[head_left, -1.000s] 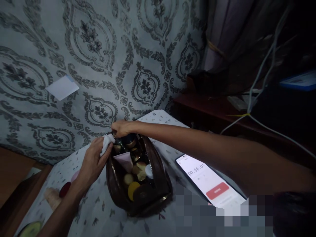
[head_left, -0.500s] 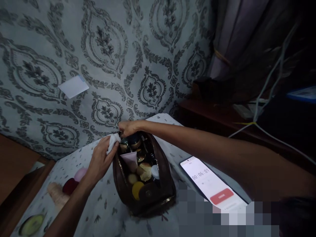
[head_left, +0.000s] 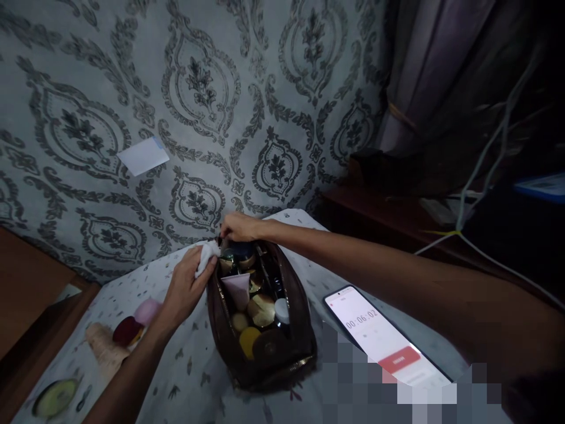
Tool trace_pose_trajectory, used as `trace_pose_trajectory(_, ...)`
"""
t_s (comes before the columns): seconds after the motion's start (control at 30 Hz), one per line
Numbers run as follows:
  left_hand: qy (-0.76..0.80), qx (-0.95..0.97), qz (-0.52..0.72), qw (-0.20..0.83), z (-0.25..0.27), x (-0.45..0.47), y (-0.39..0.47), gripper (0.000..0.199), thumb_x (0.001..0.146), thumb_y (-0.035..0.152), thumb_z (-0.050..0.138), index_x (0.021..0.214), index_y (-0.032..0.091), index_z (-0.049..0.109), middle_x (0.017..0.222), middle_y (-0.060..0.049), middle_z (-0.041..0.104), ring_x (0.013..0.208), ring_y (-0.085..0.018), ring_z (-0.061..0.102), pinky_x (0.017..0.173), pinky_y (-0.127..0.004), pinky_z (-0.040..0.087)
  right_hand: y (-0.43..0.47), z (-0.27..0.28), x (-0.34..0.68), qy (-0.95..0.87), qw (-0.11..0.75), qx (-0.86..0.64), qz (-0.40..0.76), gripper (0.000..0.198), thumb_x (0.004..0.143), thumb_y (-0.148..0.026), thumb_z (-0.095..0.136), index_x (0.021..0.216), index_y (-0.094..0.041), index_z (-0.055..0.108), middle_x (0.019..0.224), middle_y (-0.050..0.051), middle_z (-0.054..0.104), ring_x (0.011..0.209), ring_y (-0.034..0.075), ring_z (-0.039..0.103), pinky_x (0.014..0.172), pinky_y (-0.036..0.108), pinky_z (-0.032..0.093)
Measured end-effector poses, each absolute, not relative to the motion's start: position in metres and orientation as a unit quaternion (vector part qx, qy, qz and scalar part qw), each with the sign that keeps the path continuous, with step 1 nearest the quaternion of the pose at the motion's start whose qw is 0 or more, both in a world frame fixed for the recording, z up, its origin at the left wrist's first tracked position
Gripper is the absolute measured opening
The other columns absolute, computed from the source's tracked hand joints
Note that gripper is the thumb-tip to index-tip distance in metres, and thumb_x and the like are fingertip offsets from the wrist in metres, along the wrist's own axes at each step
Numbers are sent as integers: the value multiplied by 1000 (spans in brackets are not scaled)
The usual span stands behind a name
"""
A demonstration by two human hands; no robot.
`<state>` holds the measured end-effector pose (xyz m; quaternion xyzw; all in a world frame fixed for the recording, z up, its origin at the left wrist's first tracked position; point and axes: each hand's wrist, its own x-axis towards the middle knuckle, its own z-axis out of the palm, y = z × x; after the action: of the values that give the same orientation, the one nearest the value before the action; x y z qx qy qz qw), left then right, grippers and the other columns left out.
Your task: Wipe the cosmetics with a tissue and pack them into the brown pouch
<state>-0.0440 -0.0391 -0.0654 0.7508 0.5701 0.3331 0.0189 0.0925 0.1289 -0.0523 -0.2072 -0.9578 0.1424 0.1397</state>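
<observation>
An open brown toiletry bag (head_left: 299,306) stands on a patterned white sheet, its zipper parted and its inside full of bottles and jars. My left hand (head_left: 188,285) presses a bunched white cloth (head_left: 207,258) against the bag's far left rim. At the bag's far end, the fingers of my right hand (head_left: 241,227) are closed on its edge; the fingertips are partly hidden. Inside the bag I see a pale pink tube (head_left: 238,290), a gold-coloured lid (head_left: 262,310), a yellow round lid (head_left: 249,341) and a white cap (head_left: 282,310).
Right of the bag lies a phone (head_left: 364,324) with a running timer. On the left are a pink round item (head_left: 147,310), a dark red one (head_left: 126,331), a beige item (head_left: 102,347) and a yellow-green round container (head_left: 56,397). Patterned wallpaper (head_left: 273,165) rises behind.
The view has shifted slightly, so everything sits a little further right and lower. Both hands stay at the bag's far end, with the cloth still in my left hand.
</observation>
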Motion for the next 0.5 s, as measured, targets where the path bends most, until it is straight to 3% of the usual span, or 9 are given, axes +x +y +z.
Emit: trace_pose_trajectory(0.5, 567, 749, 343, 5, -69, -44, -34, 28, 95, 39, 46, 83, 19, 61, 89, -7, 65, 94, -23, 60, 89, -36, 46, 122, -47, 104, -966, 98, -221, 87, 33, 72, 1, 57, 89, -16, 79, 85, 5, 76, 80, 17, 66, 62, 22, 39)
